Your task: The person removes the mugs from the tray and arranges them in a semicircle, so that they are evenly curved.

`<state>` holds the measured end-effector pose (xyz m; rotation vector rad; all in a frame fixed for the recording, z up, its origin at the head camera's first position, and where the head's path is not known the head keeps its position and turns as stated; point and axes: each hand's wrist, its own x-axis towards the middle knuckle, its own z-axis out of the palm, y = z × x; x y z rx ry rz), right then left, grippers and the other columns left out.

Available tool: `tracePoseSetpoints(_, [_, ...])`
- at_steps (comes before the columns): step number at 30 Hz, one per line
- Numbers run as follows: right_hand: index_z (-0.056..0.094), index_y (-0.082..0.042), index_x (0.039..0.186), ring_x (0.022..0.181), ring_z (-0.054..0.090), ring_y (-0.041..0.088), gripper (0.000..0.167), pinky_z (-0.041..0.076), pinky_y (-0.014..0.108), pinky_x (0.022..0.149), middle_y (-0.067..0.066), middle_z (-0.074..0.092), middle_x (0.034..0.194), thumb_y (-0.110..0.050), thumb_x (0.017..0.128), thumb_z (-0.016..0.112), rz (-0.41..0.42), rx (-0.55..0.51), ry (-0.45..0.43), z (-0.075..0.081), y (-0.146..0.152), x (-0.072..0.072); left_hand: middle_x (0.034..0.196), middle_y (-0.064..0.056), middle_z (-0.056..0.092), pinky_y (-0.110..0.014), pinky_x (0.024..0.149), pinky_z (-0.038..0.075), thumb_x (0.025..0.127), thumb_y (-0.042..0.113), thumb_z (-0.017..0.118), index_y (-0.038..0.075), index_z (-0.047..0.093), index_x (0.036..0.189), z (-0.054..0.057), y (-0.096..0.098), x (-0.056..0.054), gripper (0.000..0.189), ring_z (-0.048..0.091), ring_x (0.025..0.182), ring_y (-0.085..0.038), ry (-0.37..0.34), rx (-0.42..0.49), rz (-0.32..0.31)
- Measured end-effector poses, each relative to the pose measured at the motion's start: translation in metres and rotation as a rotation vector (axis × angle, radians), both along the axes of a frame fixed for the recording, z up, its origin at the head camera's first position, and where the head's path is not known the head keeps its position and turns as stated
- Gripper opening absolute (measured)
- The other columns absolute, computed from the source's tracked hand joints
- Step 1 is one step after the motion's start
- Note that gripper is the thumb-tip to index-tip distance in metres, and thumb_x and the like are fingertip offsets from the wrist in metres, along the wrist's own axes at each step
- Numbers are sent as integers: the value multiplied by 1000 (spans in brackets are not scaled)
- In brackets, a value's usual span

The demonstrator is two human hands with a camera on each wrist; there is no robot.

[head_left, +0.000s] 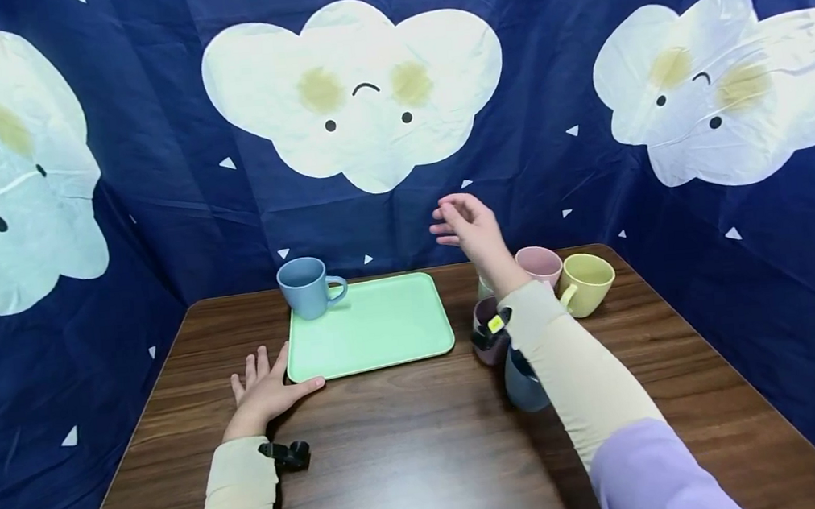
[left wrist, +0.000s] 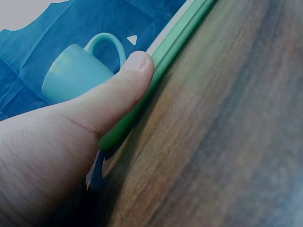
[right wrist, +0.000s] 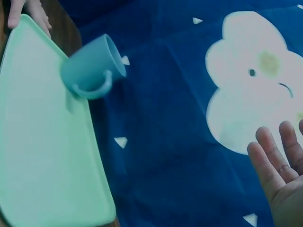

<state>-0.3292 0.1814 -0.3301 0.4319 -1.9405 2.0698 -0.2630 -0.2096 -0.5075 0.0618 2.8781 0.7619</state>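
Note:
My left hand (head_left: 267, 392) lies at the near left corner of a light green tray (head_left: 378, 330), fingers spread on the table. Its thumb (left wrist: 125, 78) touches the tray's rim in the left wrist view. A blue mug (head_left: 305, 289) stands upright on the tray's far left corner, handle to the right. My right hand (head_left: 474, 228) is raised in the air right of the tray, holding nothing; its fingers (right wrist: 267, 163) look loosely extended in the right wrist view. Below the right forearm, a purple mug (head_left: 490, 352) and a dark blue-grey mug (head_left: 524, 386) are partly hidden.
Behind the right forearm stand a pink mug (head_left: 539, 261) and a yellow mug (head_left: 588, 283); a pale green piece shows beside the wrist. The brown wooden table (head_left: 395, 449) ends at a dark blue curtain (head_left: 176, 186) with cloud prints.

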Motion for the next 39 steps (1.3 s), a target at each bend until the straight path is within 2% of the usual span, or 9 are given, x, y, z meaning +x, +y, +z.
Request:
tracePoseSetpoints(5, [56,5,127,92,72,31,31,61,41,79,24,66,115,-17,104,58,30,6,-48,-14,-36,-21,161,-35,-14,-75,107,-18,75,84,62,11,8,163,-1,0,-1,127,-17,147,-56,-1,-3,5])
tracePoseSetpoints(13, [59,2,129,105,69,40,32,59,45,86,21,66,116,-18,104,59,63,22,-145,-45,-86,-39,162,-35,-12,-75,108,-17,76,82,63,10,9,163,3,0,1,126,-16,147,-55,-2,3,7])
tracePoseSetpoints(18, [62,-3,126,110,66,42,27,58,45,90,17,65,113,-16,102,62,77,18,-194,-69,-109,-44,162,-35,-12,-74,108,-17,76,82,63,10,9,163,3,-1,1,126,-16,148,-55,-6,-1,15])
tracePoseSetpoints(23, [63,-5,129,106,66,31,29,55,47,94,13,65,114,-14,101,63,89,69,-214,-91,-125,-46,162,-34,-13,-74,108,-18,75,85,61,11,8,163,1,-1,-1,127,-17,148,-54,-18,-5,16])
tracePoseSetpoints(28, [59,-8,138,116,62,24,38,56,40,93,13,63,129,-18,102,62,101,185,-248,-107,-137,-47,162,-34,-12,-74,108,-18,75,84,62,10,9,163,3,0,-3,126,-16,148,-54,-12,-17,23])
tracePoseSetpoints(32, [51,-10,147,127,57,27,47,54,40,96,17,56,142,-20,102,63,106,256,-288,-118,-146,-49,162,-34,-12,-74,108,-17,76,83,62,10,9,163,5,2,-2,125,-15,148,-54,-9,-11,18])
tracePoseSetpoints(39, [39,-11,156,127,58,33,59,53,48,97,17,50,150,-15,102,62,138,263,-335,-132,-162,-51,163,-34,-10,-73,109,-16,77,82,63,11,11,163,6,5,1,123,-14,149,-53,-4,-15,28])
